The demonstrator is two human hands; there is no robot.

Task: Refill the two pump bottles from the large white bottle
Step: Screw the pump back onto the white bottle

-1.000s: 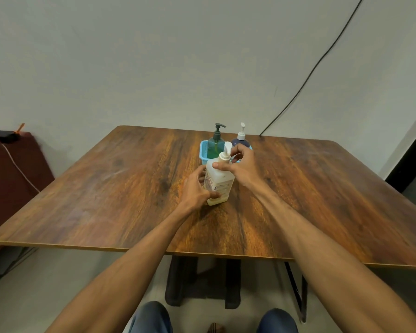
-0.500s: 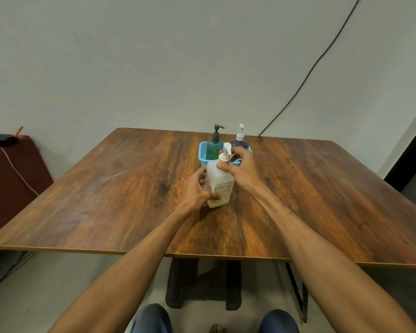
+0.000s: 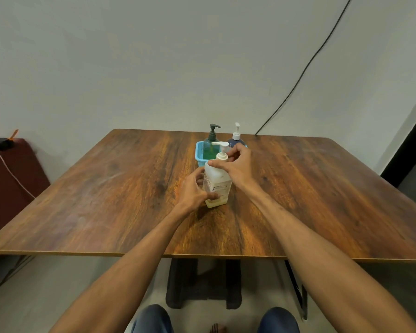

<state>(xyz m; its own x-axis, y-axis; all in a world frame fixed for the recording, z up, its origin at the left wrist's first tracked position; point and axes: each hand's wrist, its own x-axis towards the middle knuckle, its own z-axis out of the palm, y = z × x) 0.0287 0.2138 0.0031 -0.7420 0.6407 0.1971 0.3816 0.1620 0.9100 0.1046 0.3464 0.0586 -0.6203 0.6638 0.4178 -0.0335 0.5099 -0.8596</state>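
While the left hand (image 3: 194,191) is gripping the large white bottle (image 3: 218,182), the right hand (image 3: 237,164) is pinching its pump collar (image 3: 222,156) with curled fingers (image 3: 213,163). It's unscrewing, I'd say; next, lifting it clear.

We look through one wide-angle camera worn on the head, facing forward and down across the table (image 3: 106,200) from above its near edge. Its far edge meets the wall (image 3: 154,56).

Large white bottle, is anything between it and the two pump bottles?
Only the blue basket's near wall; the green pump bottle and dark blue pump bottle stand inside it, right behind the large white bottle.
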